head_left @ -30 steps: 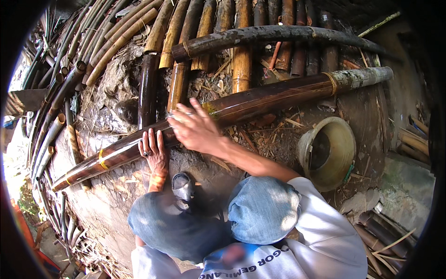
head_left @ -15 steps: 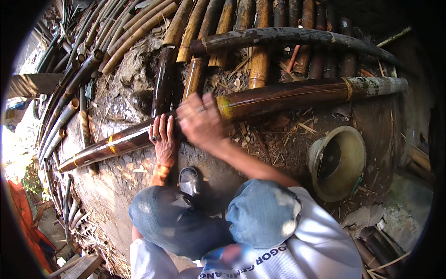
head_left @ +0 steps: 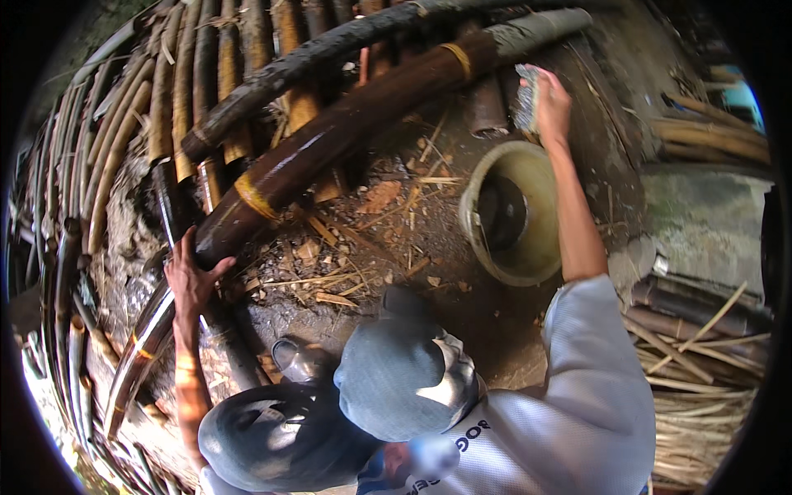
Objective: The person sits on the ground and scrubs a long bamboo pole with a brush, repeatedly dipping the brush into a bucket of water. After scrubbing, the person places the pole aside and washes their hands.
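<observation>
A long, wet, dark brown bamboo pole (head_left: 330,140) slants across the ground from lower left to upper right, with yellowish rings at its joints and a pale grey far end. My left hand (head_left: 191,276) grips it from above near the lower left, thumb out along the pole and fingers across it. My right hand (head_left: 554,111) is stretched out to the far right, closed around a grey scouring pad (head_left: 526,99). It is off the pole, just beyond a pale round basin (head_left: 540,268) that has dark liquid or shade in its bottom.
Another dark bamboo pole (head_left: 289,74) lies just beyond, across several shorter bamboo lengths (head_left: 184,99). More poles (head_left: 66,165) are stacked at the left. Bamboo chips (head_left: 330,276) litter the ground before my knees. Dark poles and thin strips (head_left: 701,330) lie at right.
My right hand has swung from the pole beside my left hand out to the far right, past the basin. My left hand stays on the pole. The whole view has turned rightward.
</observation>
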A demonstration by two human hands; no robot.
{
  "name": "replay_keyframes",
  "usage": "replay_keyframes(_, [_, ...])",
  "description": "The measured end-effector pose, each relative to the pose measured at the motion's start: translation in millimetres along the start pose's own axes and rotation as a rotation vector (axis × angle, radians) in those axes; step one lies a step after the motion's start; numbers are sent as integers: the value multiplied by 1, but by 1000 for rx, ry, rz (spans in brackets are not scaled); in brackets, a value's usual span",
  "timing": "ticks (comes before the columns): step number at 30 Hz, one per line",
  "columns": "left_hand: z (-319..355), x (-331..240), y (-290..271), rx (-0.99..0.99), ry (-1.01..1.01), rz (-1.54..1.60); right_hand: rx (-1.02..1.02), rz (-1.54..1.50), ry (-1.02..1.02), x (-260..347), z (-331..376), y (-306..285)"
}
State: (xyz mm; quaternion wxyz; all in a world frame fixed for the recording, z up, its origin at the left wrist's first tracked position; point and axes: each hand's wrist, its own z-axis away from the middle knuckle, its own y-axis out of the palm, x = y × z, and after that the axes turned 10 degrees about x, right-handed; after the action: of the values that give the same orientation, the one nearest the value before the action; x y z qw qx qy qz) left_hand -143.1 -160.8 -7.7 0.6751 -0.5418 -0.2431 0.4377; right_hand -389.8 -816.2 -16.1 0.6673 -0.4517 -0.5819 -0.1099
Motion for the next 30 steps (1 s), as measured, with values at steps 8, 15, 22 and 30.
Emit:
replay_keyframes(8, [-42, 21, -27, 211, -17, 1133, 218, 589, 36, -98, 182, -12])
replay_keyframes(15, [-80, -25, -36, 418, 423, 2621, 689, 763, 379, -126, 231, 36])
replay_keyframes(22, [-85, -3, -7, 329, 376, 2663, 185, -887, 395, 35, 145, 34])
replay_keyframes(30, [-143, -51, -24, -16, 131, 1468, 389, -62, -755, 140, 36, 354])
